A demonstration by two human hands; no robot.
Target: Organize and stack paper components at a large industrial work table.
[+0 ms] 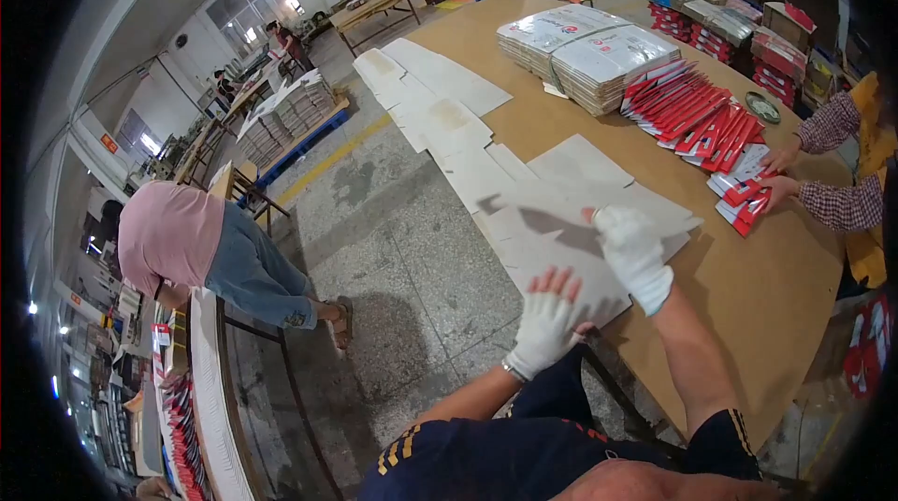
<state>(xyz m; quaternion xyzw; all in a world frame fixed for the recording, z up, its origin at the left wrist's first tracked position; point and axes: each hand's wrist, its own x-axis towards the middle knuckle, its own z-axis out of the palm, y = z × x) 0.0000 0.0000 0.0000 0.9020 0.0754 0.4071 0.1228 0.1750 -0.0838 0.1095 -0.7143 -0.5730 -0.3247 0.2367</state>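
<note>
Both my hands wear white knitted gloves that leave the fingertips bare. My left hand (pixel 550 328) is at the table's near edge, fingers apart and pointing away from me, holding nothing I can see. My right hand (pixel 631 248) is over the white cardboard sheets (pixel 571 262) on the brown table, and a dark shadow falls on them beside it. That hand is blurred and its fingers are mostly turned from view, so I cannot tell whether it grips anything. More flat white sheets (pixel 444 117) overlap in a row along the table's left edge.
A strapped stack of printed white cardboard (pixel 589 57) sits farther back, beside a fanned row of red-and-white packets (pixel 692 117). At right, a co-worker's hands (pixel 781 178) handle these packets. A person in pink (pixel 178 234) bends over a bench at left. A tape roll (pixel 762 107) lies nearby.
</note>
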